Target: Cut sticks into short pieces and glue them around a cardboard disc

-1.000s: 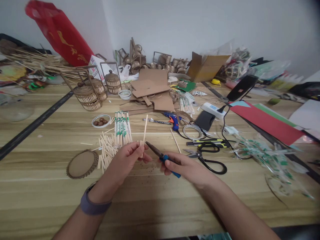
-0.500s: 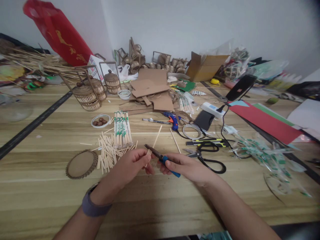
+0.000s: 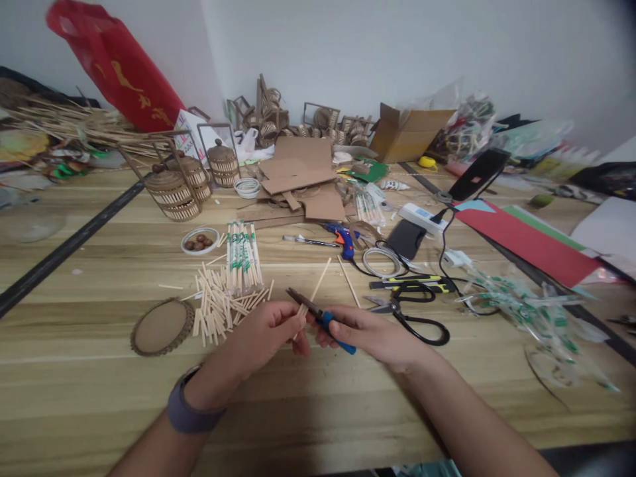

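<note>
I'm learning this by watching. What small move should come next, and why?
Probably squeeze the blue-handled cutters shut. The right hand holds them across the thin wooden stick pinched in the left hand, and short cut pieces lie piled nearby. Whether the blades already straddle it is too small to tell.

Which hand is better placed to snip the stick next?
Probably the right. The right hand grips the blue-handled cutters, whose tip crosses the stick; the left hand only pinches that stick.
</note>
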### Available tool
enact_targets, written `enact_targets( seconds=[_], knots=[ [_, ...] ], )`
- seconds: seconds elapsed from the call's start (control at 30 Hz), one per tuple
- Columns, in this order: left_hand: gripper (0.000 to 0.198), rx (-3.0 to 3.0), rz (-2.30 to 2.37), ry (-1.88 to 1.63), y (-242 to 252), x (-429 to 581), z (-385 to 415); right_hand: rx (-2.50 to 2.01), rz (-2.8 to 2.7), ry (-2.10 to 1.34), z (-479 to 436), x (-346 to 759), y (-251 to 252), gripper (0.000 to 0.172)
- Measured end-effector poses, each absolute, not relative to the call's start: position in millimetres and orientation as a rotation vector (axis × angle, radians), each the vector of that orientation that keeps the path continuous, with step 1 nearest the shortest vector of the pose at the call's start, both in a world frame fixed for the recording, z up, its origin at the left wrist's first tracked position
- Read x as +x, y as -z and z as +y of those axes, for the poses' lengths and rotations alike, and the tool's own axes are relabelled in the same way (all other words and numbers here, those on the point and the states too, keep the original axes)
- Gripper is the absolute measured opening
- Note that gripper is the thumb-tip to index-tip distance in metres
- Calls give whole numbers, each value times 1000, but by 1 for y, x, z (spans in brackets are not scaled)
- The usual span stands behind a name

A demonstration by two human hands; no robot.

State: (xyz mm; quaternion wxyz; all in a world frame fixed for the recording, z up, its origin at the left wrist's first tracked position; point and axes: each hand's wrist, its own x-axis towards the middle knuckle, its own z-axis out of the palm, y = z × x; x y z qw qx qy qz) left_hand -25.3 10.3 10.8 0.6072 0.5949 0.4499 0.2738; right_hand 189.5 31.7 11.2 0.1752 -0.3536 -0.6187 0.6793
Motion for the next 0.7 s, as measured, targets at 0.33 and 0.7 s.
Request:
enact_targets(
  seconds=[0.33,0.7],
  knots=[
    [34,1352,1019,-657,-11,-24,9,-1007,-1839,-1871,32,189,-10,56],
    [31,1369,1054,-644,-14,-23,8,-1029,-1895,-1826,32,188,-14,61]
  ],
)
